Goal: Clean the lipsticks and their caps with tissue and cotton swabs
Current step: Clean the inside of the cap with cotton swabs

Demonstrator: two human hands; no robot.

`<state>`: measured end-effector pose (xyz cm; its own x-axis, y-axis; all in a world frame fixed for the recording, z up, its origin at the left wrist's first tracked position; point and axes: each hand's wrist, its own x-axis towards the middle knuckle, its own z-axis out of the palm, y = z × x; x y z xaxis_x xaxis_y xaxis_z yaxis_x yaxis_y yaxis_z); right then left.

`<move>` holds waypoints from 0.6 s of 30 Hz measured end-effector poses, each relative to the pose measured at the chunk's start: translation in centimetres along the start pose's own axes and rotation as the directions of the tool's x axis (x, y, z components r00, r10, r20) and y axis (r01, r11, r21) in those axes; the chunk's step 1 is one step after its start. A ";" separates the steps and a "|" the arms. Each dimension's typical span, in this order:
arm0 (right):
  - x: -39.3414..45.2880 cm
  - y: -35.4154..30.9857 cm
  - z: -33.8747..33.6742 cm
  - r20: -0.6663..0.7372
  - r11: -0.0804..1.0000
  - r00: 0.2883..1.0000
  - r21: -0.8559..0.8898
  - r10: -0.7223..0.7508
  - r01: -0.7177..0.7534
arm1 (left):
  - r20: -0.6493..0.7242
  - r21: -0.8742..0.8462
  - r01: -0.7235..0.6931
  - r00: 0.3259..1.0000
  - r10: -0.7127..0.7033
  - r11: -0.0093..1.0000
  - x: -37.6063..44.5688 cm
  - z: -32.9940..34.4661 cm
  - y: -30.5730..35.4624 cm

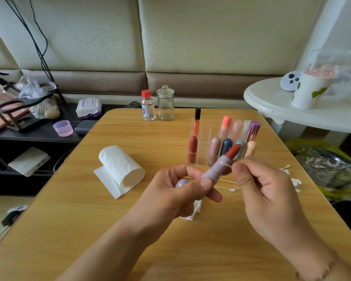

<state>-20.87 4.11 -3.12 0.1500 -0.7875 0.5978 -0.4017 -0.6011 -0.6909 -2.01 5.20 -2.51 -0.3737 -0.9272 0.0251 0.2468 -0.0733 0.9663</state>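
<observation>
From the head camera, the left hand [185,186] holds an open lilac lipstick [219,167] over the wooden table [73,209]. The thumb and the curled fingers close around the lower part of its body, and the red-brown tip points up and to the right, toward the other hand. In the same hand, tucked behind the thumb, sits a rounded lilac cap [181,182]; only a part of it shows.

The right hand [259,185] is just to the right of the lipstick. Its fingers are curled and pinch a cotton swab [225,164], and the white head of the swab touches the lilac collar right below the red-brown tip.

Below the left hand a crumpled tissue [195,212] lies on the table, partly hidden. Between the two hands and a little behind them, two more cotton swabs [228,189] lie flat on the wood. To the left is a roll of tissue paper [121,166] on its side, with one sheet pulled out.

Behind the hands stands a clear organizer [203,138] with several capped lipsticks upright in its compartments. Further back, near the far edge, a small bottle with a red cap [148,106] stands beside a glass jar [165,104] with a lid.
</observation>
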 end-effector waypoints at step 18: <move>-0.2 -0.3 0.3 0.054 0.985 0.995 -0.144 -0.087 0.094 | 0.077 0.049 -0.020 0.997 0.017 0.999 0.2 0.1 -0.5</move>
<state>-20.52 4.46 -3.14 0.2330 -0.7382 0.6330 -0.5115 -0.6466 -0.5659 -2.27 5.05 -2.92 -0.4372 -0.8973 0.0607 0.2104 -0.0364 0.9769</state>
